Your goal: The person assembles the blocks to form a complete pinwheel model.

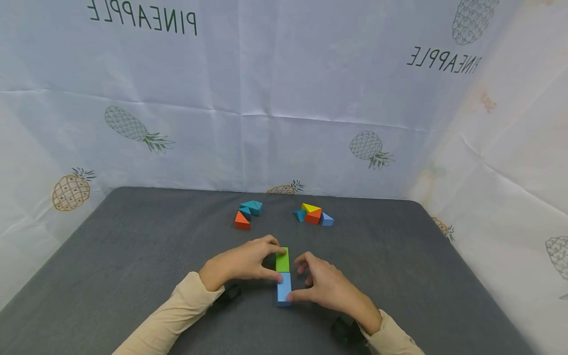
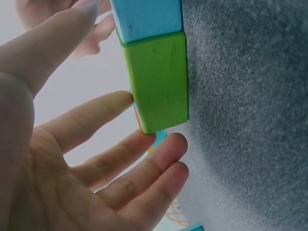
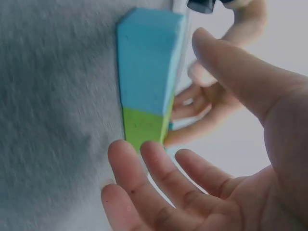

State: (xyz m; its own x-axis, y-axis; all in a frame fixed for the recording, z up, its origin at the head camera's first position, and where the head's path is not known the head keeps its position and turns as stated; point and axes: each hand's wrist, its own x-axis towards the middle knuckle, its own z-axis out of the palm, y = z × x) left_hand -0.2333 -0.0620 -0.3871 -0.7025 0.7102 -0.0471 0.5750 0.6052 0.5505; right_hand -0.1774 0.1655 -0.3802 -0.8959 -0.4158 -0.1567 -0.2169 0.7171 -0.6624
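Note:
Two rectangular toy blocks lie end to end on the dark table, a green block (image 1: 282, 262) farther away and a light blue block (image 1: 284, 288) nearer. My left hand (image 1: 246, 260) is at their left side, fingers spread and mostly straight. Its fingertips touch the green block (image 2: 159, 86) in the left wrist view, while the thumb lies at the blue block's edge. To the right is my right hand (image 1: 326, 285), its thumb tip by the blue block's near right edge. In the right wrist view its loosely bent fingers (image 3: 163, 163) hold nothing.
Farther back on the grey table (image 1: 146, 256), teal triangular blocks (image 1: 252, 207) and an orange triangular block (image 1: 242, 221) sit on the left. To their right is a cluster with yellow (image 1: 309, 208), orange (image 1: 313, 216), teal and blue triangular blocks. A pineapple-print cloth (image 1: 293, 74) hangs behind.

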